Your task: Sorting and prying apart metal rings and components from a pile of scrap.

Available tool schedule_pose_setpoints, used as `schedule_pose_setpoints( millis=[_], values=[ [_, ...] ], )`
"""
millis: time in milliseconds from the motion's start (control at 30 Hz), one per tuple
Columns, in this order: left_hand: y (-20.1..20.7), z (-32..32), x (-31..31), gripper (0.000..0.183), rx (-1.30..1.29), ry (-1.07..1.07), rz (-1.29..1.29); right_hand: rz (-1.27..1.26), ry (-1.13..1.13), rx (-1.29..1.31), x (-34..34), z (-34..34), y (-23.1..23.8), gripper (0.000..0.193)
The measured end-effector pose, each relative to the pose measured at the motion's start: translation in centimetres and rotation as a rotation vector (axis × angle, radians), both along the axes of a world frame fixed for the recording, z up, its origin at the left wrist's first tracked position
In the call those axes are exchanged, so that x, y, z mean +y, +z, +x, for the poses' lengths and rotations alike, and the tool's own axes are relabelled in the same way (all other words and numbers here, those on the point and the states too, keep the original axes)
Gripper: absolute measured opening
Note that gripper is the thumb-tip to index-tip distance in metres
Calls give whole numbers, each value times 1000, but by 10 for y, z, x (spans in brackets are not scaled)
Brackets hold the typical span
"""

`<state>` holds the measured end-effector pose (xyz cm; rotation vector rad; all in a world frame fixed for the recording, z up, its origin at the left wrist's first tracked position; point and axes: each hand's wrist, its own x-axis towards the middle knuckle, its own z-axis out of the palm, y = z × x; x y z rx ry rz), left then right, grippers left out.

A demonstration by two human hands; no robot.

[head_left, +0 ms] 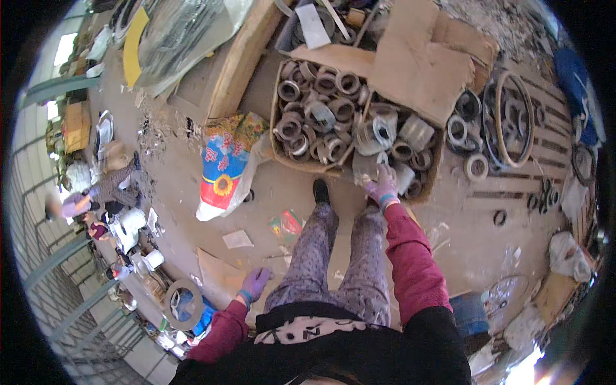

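My right hand (383, 186), in a purple glove, reaches forward and grips a wrapped roll of metal rings (367, 165) at the front edge of a cardboard box (431, 174). That box holds several wrapped rolls and rings. To its left a second cardboard box (277, 115) is packed with several grey metal rings. My left hand (256, 283), also gloved, rests by my left thigh with its fingers apart and nothing in it, next to a flat piece of cardboard (215, 273) on the floor. My legs in patterned trousers stretch toward the boxes.
A colourful woven sack (226, 168) lies left of the boxes. Large metal hoops and loose rings (513, 119) sit on a wooden pallet at right. Folded cardboard (423, 58) covers the far boxes. Another person (106, 189) sits at far left among white rolls.
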<state>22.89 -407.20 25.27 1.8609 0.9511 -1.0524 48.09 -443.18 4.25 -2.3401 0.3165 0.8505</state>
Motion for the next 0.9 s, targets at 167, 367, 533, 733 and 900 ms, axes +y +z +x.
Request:
schedule_pose_setpoints(
  millis=[167,367,533,733,900],
  values=[
    [9,-19,26,37,47,74,65,-307,118,-213,21,86,-22,87],
    [8,-30,43,36,93,128,35,-97,-66,57,10,118,-67,75],
    [9,-27,59,31,116,118,36,-59,-205,-11,16,119,-74,78],
    [-6,-25,60,32,139,282,-11,-36,-90,26,-1,125,-101,77],
    [-13,-38,66,32,120,282,-17,-6,-21,222,1,139,-85,77]
  ],
)
